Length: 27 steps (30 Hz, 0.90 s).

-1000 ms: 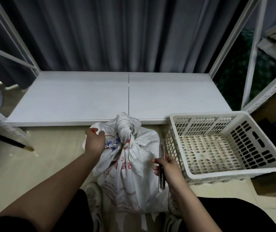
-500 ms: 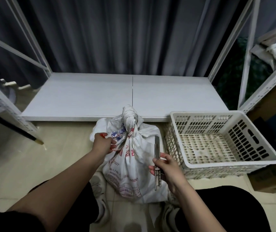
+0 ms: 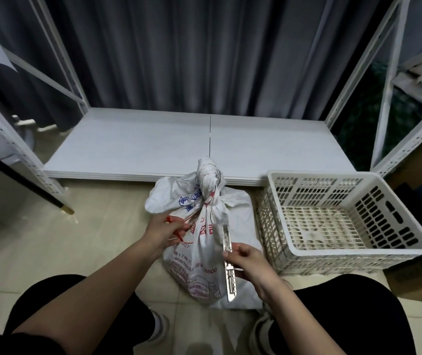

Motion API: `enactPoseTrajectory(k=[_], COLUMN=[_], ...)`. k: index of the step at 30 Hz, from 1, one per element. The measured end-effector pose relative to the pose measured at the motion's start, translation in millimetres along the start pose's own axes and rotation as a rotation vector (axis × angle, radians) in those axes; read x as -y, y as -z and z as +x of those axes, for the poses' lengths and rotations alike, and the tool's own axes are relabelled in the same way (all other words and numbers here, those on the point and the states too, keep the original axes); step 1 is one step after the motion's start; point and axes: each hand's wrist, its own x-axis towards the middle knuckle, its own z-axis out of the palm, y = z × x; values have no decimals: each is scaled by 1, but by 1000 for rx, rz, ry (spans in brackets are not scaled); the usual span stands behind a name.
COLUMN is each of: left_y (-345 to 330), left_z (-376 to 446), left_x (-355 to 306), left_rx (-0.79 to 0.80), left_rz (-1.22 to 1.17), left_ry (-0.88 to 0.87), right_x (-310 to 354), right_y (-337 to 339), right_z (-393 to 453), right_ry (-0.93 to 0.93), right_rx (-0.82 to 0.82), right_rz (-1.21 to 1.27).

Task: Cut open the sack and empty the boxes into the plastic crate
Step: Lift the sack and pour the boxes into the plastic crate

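The knotted sack (image 3: 202,226) is pinched by the left hand (image 3: 162,230); a knife (image 3: 228,262) is gripped in the right hand (image 3: 247,260). The cut is best made away from the left grip, beside the crate (image 3: 343,252).

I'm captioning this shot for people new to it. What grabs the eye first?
The knotted white sack stands on the floor at centre, the left hand gripping its side. The right hand holds a metal utility knife against it. An empty white plastic crate sits to its right.

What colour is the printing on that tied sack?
Mostly red, with some blue near the knot, on the white sack; head view.
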Motion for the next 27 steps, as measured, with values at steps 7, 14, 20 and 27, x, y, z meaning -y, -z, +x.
enactPoseTrajectory(k=[7, 14, 20, 27], left_y=[36, 90, 129, 145], left_z=[37, 90, 142, 196], left_x=[25, 60, 105, 167], left_rx=[-182, -347, -435, -434], left_rz=[-54, -118, -22, 307], left_ry=[40, 124, 228, 329], right_x=[-9, -38, -83, -144], right_y=[-51, -127, -174, -208], right_z=[32, 97, 162, 232], right_ry=[-53, -143, -328, -460], right_rx=[250, 317, 295, 217], right_rz=[-219, -342, -316, -301])
